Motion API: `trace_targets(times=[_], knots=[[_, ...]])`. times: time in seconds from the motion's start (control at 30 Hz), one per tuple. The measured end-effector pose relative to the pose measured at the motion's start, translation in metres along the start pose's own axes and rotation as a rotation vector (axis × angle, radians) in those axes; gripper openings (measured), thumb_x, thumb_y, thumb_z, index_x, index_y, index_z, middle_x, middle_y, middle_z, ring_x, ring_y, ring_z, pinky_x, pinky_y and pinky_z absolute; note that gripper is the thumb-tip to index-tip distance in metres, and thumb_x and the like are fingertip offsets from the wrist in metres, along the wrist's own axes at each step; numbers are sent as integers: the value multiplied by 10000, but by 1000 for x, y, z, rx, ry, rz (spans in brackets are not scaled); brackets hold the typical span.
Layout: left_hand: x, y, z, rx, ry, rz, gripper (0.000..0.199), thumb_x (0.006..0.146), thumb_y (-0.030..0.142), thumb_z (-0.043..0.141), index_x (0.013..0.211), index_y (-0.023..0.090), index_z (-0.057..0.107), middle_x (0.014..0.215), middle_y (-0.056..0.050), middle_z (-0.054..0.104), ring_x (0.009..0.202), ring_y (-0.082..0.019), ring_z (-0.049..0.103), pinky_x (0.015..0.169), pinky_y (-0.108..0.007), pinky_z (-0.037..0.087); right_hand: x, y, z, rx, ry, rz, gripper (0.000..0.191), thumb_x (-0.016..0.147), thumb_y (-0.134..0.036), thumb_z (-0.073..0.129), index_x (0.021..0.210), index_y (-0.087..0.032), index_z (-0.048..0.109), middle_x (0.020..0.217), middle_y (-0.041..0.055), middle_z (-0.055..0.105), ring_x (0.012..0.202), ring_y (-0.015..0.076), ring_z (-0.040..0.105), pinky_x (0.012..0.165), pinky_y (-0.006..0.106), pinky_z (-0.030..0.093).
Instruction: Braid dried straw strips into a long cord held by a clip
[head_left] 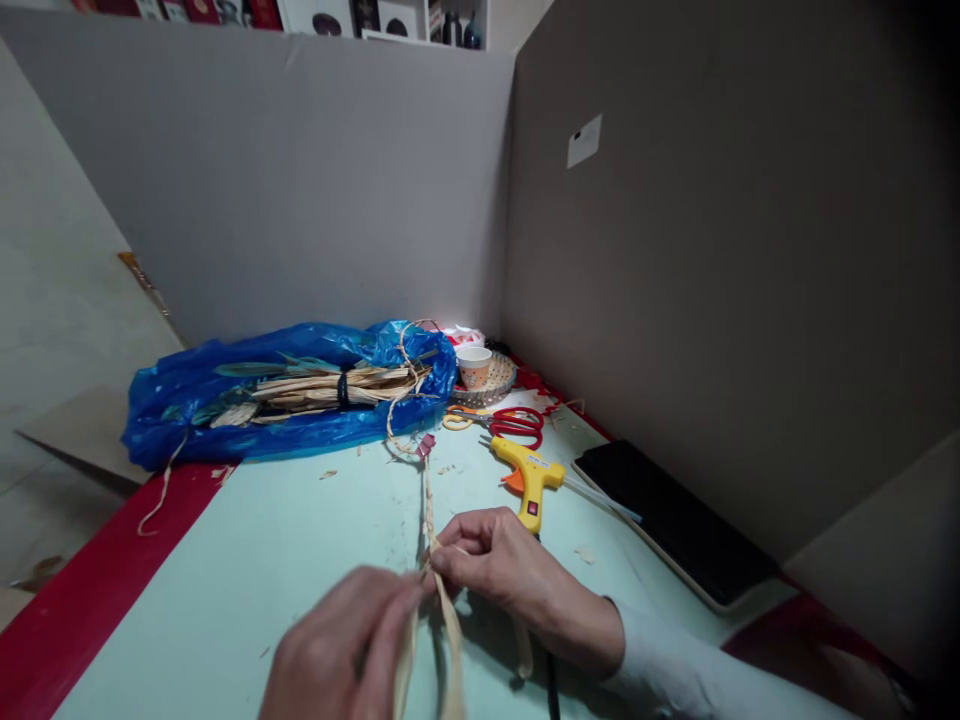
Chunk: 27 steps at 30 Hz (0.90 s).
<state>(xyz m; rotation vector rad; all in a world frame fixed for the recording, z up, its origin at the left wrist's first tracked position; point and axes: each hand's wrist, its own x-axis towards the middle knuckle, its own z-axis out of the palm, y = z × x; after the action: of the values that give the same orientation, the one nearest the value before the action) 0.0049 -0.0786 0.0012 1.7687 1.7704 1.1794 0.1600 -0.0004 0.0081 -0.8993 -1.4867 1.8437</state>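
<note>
L hand (337,640), nearest the cam & a bit blurred, has its fingers pinched narrow on a pale strip (406,665) at the near end of the braid (428,495). R hand (484,560) is right beside it, thumb & forefinger closed on the braid. Braid's at approx. the middle of the pale green surface (300,550), running away from the hands; a second strip (453,650) hangs toward the cam. Further up, a dark pink clip (425,446) grips the braid, which then curls to the blue bag (146,420). Bag's open, w/ a tied bundle (307,390) of dry strips inside. To the R of the braid: yellow glue gun (532,480) w/ a clear stick out the back, red-handled scissors (517,426) just behind it. Paper cup (474,370) sits on a woven tray (501,380) near the corner. Black flat case (667,520) lies far R, by the grey partition (675,250).
</note>
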Motion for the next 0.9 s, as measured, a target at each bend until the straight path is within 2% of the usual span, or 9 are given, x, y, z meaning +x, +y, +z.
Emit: trace_targets(times=[0.03,0.1,0.17,0.23,0.3,0.37,0.53,0.73,0.9], knots=[[10,5,-5,-53,-13,-103,179,795,383,616,856,253,723,873,-62,719,826,-239,650,749,-286,466,-1,0,0,-5,-3,-10,278,708,-363,711,756,-99,639,646,30,659,551,88,508,570,205,357],[28,10,-9,-304,-195,-317,188,731,339,680,864,206,673,771,-42,695,764,-213,643,733,-285,468,-1,0,0,-17,-11,-22,316,700,-393,721,769,-96,639,662,34,662,540,80,483,544,199,323],[39,12,-5,-643,-418,-427,205,707,340,682,800,172,609,616,3,607,556,-135,560,574,-239,438,-2,-1,-1,-39,-8,-25,337,706,-416,715,767,-95,634,653,27,645,525,75,453,519,199,290],[43,12,2,-817,-482,-532,242,665,328,713,750,154,567,567,48,529,411,-33,350,418,-158,258,-2,0,-3,-85,0,-36,318,743,-405,679,768,-92,636,633,15,616,520,72,425,518,202,284],[42,11,8,-844,-472,-582,254,647,317,722,726,138,559,544,72,480,389,3,193,390,-154,105,-3,3,-6,-157,1,-66,280,792,-366,624,755,-90,646,618,7,592,523,71,402,529,203,294],[38,11,11,-789,-445,-569,251,677,345,694,702,127,571,520,83,437,379,5,162,381,-171,66,-4,6,-7,-239,6,-93,273,822,-331,583,708,-92,650,586,-4,558,519,72,386,526,204,296],[34,5,11,-645,-313,-531,285,699,412,685,720,139,608,457,95,400,345,-12,220,380,-184,81,-9,6,-5,-491,66,-161,340,875,-328,517,667,-107,670,543,-22,490,519,80,382,507,207,280],[33,-2,13,-622,-216,-592,288,628,409,733,696,140,654,420,91,402,376,-41,280,414,-186,151,-23,-2,2,-854,137,-277,284,914,-243,465,771,-137,687,635,11,626,564,102,494,550,216,320],[31,3,14,-578,-168,-452,218,648,306,697,544,128,624,511,11,569,507,-86,436,514,-198,301,-33,11,14,-1227,283,-518,180,875,-140,483,773,-153,631,680,31,638,605,140,544,555,255,323]])
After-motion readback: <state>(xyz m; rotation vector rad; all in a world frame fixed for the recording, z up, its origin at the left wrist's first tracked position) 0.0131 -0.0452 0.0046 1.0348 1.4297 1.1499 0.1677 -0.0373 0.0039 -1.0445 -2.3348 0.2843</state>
